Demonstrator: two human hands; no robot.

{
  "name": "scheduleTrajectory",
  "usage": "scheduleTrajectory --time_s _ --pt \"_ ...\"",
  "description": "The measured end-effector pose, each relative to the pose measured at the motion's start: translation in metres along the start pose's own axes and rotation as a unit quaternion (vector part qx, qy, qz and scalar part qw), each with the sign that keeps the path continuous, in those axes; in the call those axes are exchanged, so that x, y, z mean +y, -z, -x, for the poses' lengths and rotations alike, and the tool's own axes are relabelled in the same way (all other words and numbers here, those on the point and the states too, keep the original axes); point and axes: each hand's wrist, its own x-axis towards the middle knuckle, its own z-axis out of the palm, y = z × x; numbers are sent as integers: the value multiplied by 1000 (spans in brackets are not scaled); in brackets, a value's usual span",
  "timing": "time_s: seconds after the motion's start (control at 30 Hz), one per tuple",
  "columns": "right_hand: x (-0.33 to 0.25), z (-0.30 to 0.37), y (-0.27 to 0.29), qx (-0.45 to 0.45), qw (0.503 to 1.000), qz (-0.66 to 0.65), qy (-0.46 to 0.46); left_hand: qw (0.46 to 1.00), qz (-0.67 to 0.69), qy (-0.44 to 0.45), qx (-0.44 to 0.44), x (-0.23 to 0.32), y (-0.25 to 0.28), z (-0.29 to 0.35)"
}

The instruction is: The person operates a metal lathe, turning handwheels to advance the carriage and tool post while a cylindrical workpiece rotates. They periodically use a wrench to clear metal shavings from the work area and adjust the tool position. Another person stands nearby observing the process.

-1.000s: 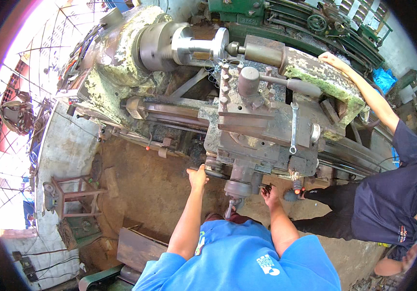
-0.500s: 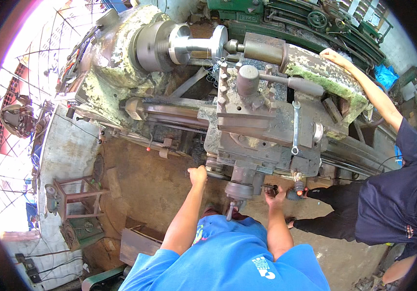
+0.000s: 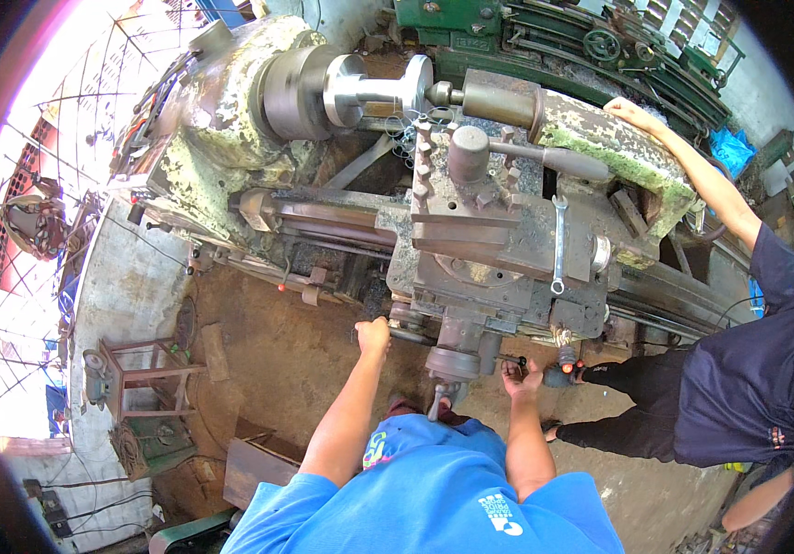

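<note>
My left hand (image 3: 374,338) is closed at the left edge of a carriage handwheel (image 3: 410,331) on the front of a big metal lathe; the fingertips are partly hidden. My right hand (image 3: 522,378), palm up with curled fingers, is round the black-knobbed end of a short lever (image 3: 510,358). Between the two hands is the cross-slide crank (image 3: 439,399). A shiny flanged workpiece (image 3: 380,90) sits between the chuck (image 3: 291,92) and the tailstock centre (image 3: 443,93). Thin metal chips (image 3: 403,137) hang below it, by the tool post (image 3: 469,166).
A combination wrench (image 3: 559,245) lies on the carriage. At the right, a co-worker in a dark shirt (image 3: 734,379) rests a hand on the tailstock (image 3: 611,129). Behind stands a green machine (image 3: 591,55). A metal-frame stand (image 3: 152,374) is on the floor at left.
My view has shifted slightly. My hands stay at the handwheel and the lever, and the co-worker's hand remains on the tailstock. The wrench lies in the same place on the carriage.
</note>
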Motion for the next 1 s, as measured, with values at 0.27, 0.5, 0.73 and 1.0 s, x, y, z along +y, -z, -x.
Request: scheduleTrajectory --time_s 0.27,0.5,0.73,1.0 --pt "4 16 -6 4 1000 8 2 999 34 4 -30 -5 1 -8" --pt "1 12 0 -27 1000 16 -5 999 31 17 -42 -5 3 -11" --pt "-4 -2 5 -20 1000 12 -12 998 32 13 -51 -7 5 -15" --pt "-3 -7 6 -12 1000 12 -7 1000 5 -4 -25 -2 0 8"
